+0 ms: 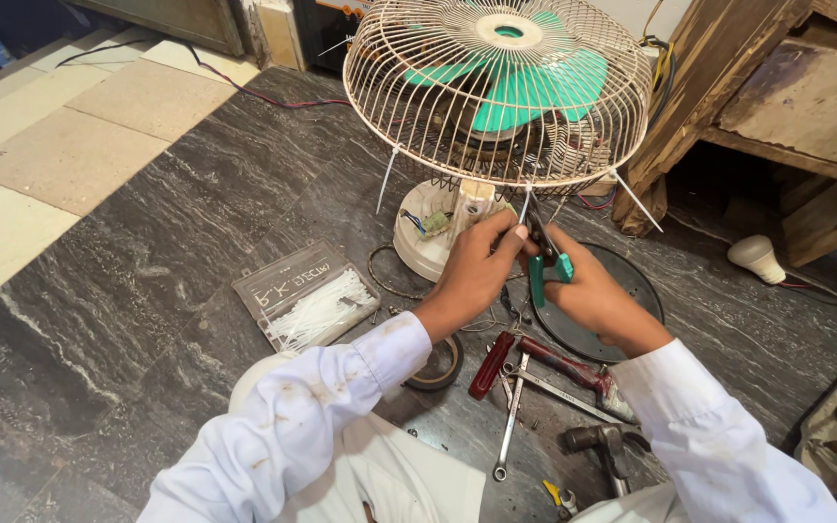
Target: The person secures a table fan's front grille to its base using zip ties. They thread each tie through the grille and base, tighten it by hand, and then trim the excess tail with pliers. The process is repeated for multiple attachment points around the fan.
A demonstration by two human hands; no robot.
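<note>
A table fan with a cream wire guard (409, 107) and green blades (535, 87) stands tilted on the dark stone floor. White cable ties (387, 176) stick out from the guard's rim. My right hand (588, 291) grips green-handled cutters (544, 257), whose jaws point up at a tie on the lower rim. My left hand (477, 266) pinches that tie or the rim right beside the cutter jaws, just above the fan's white base (418, 242).
A clear packet of white cable ties (307, 295) lies to the left. Red-handled pliers (564, 363), a spanner (511, 421), a hammer (603, 441) and a tape roll (438, 363) lie near my knees. A round dark plate (632, 281), a white bulb (756, 257) and wooden furniture (787, 97) are at the right.
</note>
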